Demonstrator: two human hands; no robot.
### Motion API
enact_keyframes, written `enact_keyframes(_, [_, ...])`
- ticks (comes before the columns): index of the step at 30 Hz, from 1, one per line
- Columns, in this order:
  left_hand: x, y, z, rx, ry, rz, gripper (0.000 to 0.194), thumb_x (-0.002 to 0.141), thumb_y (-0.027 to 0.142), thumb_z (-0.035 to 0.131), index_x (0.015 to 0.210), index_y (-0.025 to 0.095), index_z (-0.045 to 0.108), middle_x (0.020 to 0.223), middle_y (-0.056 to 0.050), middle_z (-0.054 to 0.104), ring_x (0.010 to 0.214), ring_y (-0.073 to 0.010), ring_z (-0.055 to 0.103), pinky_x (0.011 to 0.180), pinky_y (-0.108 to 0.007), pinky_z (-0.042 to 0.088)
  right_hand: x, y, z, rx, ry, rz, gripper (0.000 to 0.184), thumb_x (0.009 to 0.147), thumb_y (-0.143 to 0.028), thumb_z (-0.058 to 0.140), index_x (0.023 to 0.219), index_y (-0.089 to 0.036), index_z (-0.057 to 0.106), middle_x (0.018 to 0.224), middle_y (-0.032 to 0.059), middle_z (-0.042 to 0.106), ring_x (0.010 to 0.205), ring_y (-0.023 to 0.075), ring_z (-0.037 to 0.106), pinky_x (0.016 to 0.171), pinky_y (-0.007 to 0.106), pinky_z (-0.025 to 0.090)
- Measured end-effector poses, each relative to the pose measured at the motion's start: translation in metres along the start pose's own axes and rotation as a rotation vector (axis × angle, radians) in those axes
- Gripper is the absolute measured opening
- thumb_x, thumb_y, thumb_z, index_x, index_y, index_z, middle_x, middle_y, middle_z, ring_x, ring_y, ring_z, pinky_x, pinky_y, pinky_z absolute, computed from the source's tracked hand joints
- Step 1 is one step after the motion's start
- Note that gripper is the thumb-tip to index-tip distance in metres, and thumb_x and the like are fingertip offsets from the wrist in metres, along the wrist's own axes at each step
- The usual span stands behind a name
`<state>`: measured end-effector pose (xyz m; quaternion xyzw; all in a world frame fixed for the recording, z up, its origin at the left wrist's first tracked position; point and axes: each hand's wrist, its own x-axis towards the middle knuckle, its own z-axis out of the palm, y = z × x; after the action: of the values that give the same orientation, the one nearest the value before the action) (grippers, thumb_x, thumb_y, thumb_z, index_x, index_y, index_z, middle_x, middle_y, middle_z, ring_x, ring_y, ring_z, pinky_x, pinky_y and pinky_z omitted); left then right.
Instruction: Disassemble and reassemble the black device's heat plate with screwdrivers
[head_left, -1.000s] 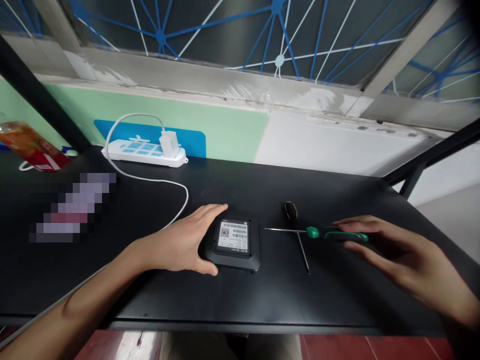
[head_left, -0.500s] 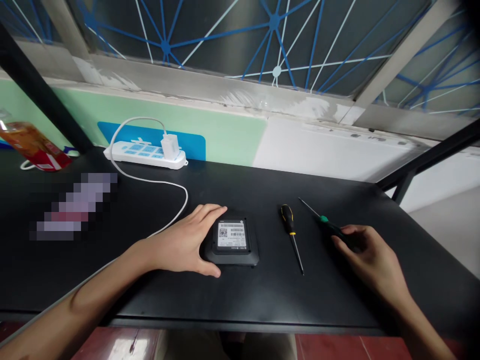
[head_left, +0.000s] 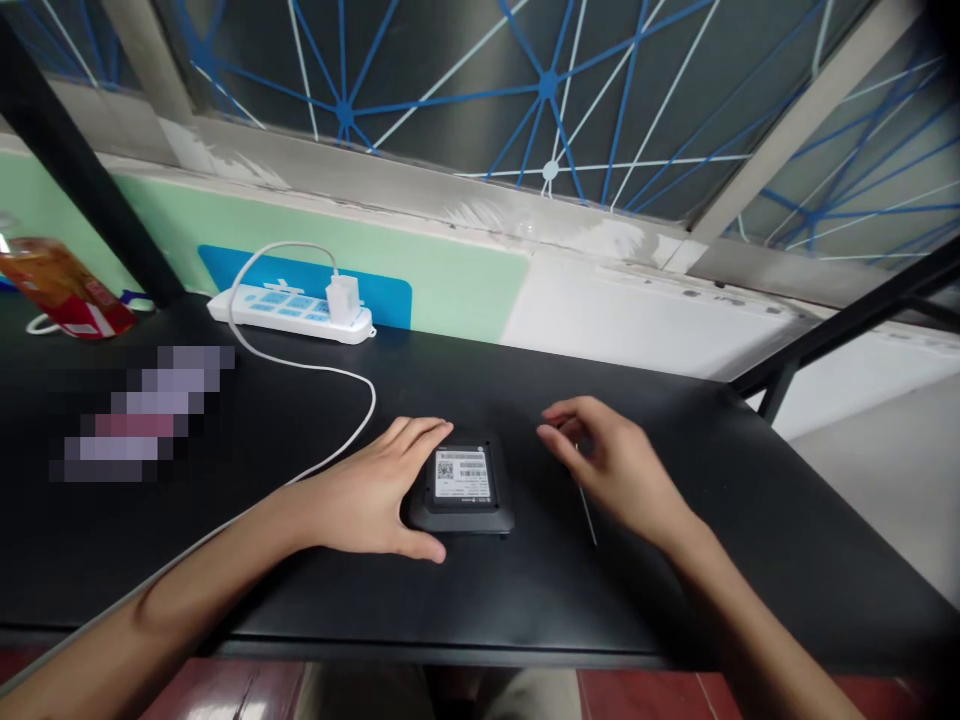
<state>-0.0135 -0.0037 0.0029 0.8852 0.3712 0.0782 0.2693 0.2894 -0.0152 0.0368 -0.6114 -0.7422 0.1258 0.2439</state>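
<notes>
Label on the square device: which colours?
The label is white with black print, best seen in the head view.

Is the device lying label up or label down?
Label up: the device's white label, QR code visible, faces the camera, with the left hand beside it.

Dark grey device (head_left: pixel 461 521), black-printed white label (head_left: pixel 463 475), black tabletop (head_left: pixel 465 600), window (head_left: pixel 450 60) crossed by blue and pale lines

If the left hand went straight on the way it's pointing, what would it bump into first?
Most likely the box: it lies right in front of the left hand, partly inside its spread grip. They may even be touching now; this view doesn't make that clear.
</notes>
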Motion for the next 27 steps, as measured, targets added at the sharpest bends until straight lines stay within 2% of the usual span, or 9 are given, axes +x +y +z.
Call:
enact_keyframes(3, [0.000,0.001,0.002,-0.006,0.017,0.013,0.117,0.075,0.063,0.079,0.164,0.018,0.019,0.167,-0.021,0.029,0.156,-0.0398,0.027,0.125,-0.058,0.032,0.015,-0.022,0.025,-0.002,-0.125,-0.036,0.028,0.099,-0.046,0.058,0.103,-0.021,0.070,0.099,0.0057,0.077,0.078,0.0162,0.071,0.076,0.031,0.054])
enact_keyframes(7, [0.000,0.003,0.005,-0.016,0.055,0.009,0.108,0.078,0.058,0.077,0.162,0.018,0.022,0.164,-0.021,0.033,0.155,-0.0387,0.029,0.125,-0.057,0.033,0.019,-0.033,0.045,-0.022,-0.153,-0.023,0.034,0.102,-0.049,0.053,0.096,-0.020,0.071,0.098,0.0055,0.079,0.084,0.0177,0.072,0.079,0.031,0.052])
enact_keyframes(11, [0.003,0.005,0.007,-0.026,0.083,0.016,0.107,0.075,0.051,0.078,0.161,0.021,0.023,0.161,-0.019,0.037,0.152,-0.0391,0.033,0.122,-0.057,0.036,0.016,-0.037,0.049,-0.047,-0.130,0.045,0.037,0.102,-0.050,0.050,0.099,-0.020,0.070,0.096,0.0069,0.079,0.083,0.0190,0.073,0.077,0.031,0.050])
enact_keyframes(13, [0.005,0.006,0.007,-0.037,0.088,0.003,0.108,0.071,0.049,0.080,0.160,0.019,0.026,0.158,-0.020,0.040,0.150,-0.0400,0.036,0.121,-0.056,0.039,0.016,-0.039,0.049,-0.068,-0.119,0.078,0.040,0.102,-0.053,0.048,0.097,-0.020,0.069,0.096,0.0081,0.079,0.083,0.0205,0.073,0.076,0.032,0.049])
enact_keyframes(21, [0.007,0.009,0.005,-0.029,0.078,-0.032,0.115,0.064,0.046,0.085,0.159,0.011,0.029,0.155,-0.022,0.043,0.147,-0.0413,0.037,0.121,-0.054,0.039,0.034,-0.044,0.057,-0.151,-0.128,0.143,0.058,0.100,-0.067,0.036,0.072,-0.021,0.057,0.089,0.0152,0.075,0.086,0.0305,0.072,0.076,0.039,0.046])
enact_keyframes(24, [0.006,0.009,0.005,-0.019,0.064,-0.026,0.115,0.063,0.046,0.085,0.159,0.014,0.030,0.155,-0.021,0.043,0.147,-0.0430,0.037,0.119,-0.057,0.040,0.042,-0.041,0.060,-0.128,-0.163,0.186,0.065,0.097,-0.073,0.032,0.061,-0.022,0.050,0.088,0.0178,0.075,0.085,0.0309,0.073,0.074,0.038,0.047])
enact_keyframes(27, [0.006,0.008,0.006,-0.041,0.067,-0.007,0.115,0.062,0.045,0.085,0.159,0.018,0.030,0.153,-0.020,0.043,0.144,-0.0441,0.038,0.117,-0.060,0.041,0.047,-0.036,0.062,-0.056,-0.188,0.249,0.069,0.095,-0.079,0.031,0.064,-0.022,0.054,0.088,0.0173,0.078,0.083,0.0286,0.074,0.073,0.036,0.050])
